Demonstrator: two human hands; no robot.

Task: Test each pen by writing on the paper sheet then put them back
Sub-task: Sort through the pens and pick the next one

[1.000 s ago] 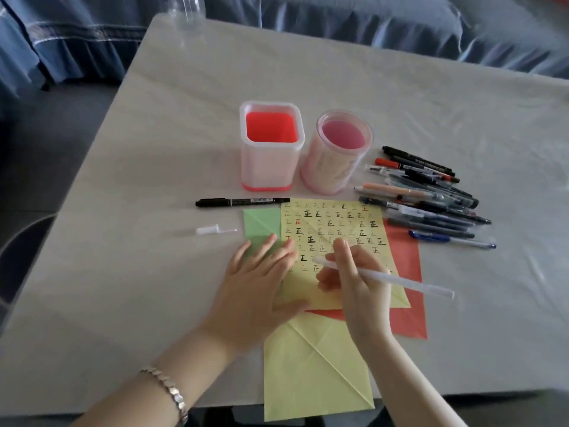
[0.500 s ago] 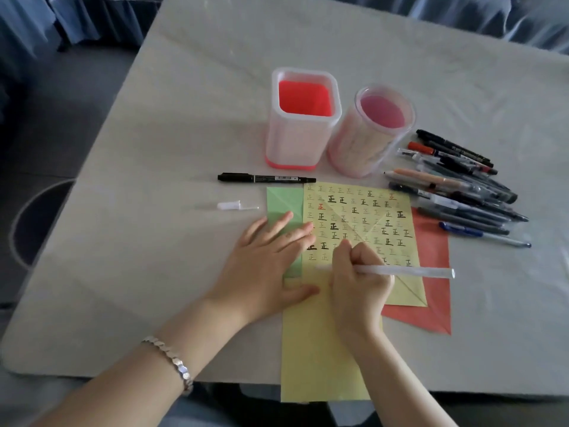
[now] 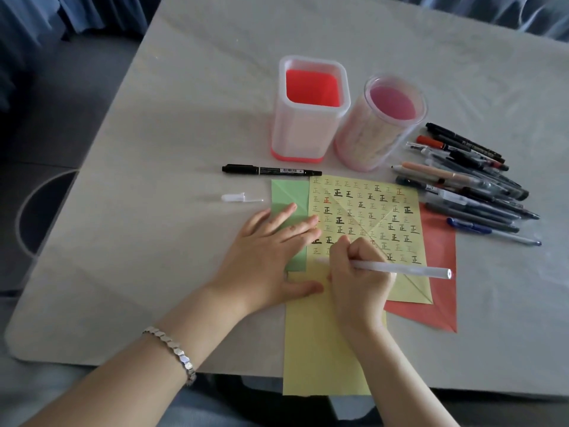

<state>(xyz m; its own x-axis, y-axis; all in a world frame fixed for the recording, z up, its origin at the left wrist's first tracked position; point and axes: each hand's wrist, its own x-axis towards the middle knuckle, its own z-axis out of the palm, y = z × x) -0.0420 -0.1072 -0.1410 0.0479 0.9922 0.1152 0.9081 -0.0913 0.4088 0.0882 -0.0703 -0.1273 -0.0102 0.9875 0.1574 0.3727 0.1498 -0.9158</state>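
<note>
We press flat left hand (image 3: 271, 245) on yellow sheet (image 3: 366, 217); right hand (image 3: 358, 272) grips white pen (image 3: 400, 269); keep strokes light, inside empty cell.

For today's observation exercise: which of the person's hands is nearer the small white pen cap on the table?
Left. The left hand lies flat on the papers, just right of the pen cap; the right hand, gripping a white pen, is farther right.
</note>
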